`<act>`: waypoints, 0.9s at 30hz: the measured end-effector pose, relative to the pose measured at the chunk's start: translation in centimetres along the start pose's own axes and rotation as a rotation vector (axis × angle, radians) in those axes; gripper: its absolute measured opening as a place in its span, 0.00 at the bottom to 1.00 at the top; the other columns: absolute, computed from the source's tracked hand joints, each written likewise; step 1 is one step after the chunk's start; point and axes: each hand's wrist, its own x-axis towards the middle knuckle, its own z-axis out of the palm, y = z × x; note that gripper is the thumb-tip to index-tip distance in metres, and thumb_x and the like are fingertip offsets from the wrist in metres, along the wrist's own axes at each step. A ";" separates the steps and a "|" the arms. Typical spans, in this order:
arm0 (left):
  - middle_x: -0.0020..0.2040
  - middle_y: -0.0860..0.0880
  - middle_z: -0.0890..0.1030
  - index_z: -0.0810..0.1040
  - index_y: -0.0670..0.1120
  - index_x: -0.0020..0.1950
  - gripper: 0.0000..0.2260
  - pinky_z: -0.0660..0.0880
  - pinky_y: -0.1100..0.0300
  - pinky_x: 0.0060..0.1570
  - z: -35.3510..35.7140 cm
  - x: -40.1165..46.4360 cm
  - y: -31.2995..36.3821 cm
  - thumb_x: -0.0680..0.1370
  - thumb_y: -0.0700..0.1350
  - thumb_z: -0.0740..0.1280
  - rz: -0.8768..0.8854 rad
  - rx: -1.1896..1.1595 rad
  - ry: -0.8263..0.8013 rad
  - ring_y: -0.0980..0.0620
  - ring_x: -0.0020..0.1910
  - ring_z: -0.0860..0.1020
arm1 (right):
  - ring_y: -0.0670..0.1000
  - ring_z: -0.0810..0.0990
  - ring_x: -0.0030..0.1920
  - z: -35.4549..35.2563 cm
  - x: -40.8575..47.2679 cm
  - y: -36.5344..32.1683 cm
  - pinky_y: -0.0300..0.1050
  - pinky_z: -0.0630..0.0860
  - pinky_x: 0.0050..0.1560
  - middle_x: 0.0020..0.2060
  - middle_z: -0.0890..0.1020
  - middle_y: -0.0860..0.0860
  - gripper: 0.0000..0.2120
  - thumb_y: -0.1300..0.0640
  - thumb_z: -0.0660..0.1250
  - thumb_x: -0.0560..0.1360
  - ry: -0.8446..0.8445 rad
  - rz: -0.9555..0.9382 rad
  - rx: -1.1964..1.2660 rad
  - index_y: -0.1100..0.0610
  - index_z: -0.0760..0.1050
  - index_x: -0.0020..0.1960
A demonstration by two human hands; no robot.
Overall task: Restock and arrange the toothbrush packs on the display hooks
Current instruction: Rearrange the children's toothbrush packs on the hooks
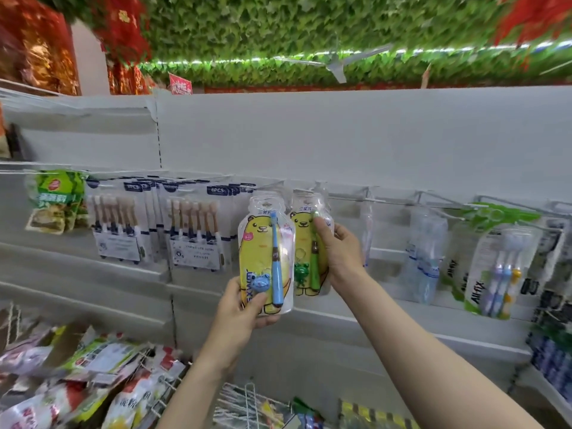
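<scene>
The left hand (238,314) pinches the blue bear toothbrush pack (266,258) by its bottom, just left of the green-brush pack (309,249) that the right hand's (337,252) fingers clasp (apparently hanging), so a missed hook could drop it.

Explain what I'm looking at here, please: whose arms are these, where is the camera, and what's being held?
There is no machine: a person wears a wide-angle camera on the head, so both bare arms reach in from below. The left hand grips the bottom of a bear-print pack with a blue toothbrush. The right hand holds a matching pack with a green toothbrush, near the display hooks. Six-piece toothbrush packs hang to the left, Allfix packs to the right. Whether either bear pack is already hooked is unclear.
</scene>
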 end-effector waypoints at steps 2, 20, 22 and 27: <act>0.58 0.47 0.82 0.72 0.45 0.62 0.12 0.83 0.48 0.47 -1.1 1.2 -0.3 0.80 0.35 0.63 -0.002 -0.008 -0.034 0.46 0.52 0.84 | 0.41 0.81 0.28 0.6 0.6 0.4 0.36 0.76 0.28 0.35 0.85 0.46 0.15 0.50 0.72 0.77 0.036 -0.006 -0.019 0.59 0.80 0.57; 0.57 0.45 0.83 0.72 0.43 0.61 0.11 0.83 0.49 0.45 -4.1 6.5 -2.3 0.80 0.34 0.63 -0.010 -0.087 -0.226 0.45 0.52 0.84 | 0.46 0.81 0.49 1.2 5.4 1.8 0.38 0.77 0.43 0.51 0.81 0.48 0.29 0.36 0.72 0.71 0.312 -0.140 -0.426 0.55 0.75 0.62; 0.57 0.45 0.83 0.72 0.43 0.61 0.11 0.83 0.49 0.45 -4.1 6.7 -2.6 0.80 0.34 0.63 -0.015 -0.091 -0.235 0.44 0.51 0.84 | 0.47 0.79 0.54 1.4 4.0 1.9 0.44 0.78 0.54 0.55 0.79 0.46 0.29 0.37 0.71 0.70 0.432 -0.289 -0.481 0.54 0.75 0.64; 0.58 0.43 0.82 0.71 0.43 0.62 0.11 0.82 0.43 0.48 -3.9 7.2 -3.0 0.80 0.34 0.63 -0.017 -0.090 -0.269 0.42 0.51 0.84 | 0.43 0.81 0.51 4.8 -0.1 1.5 0.34 0.76 0.46 0.50 0.83 0.47 0.15 0.46 0.70 0.77 0.026 -0.258 -0.358 0.53 0.78 0.58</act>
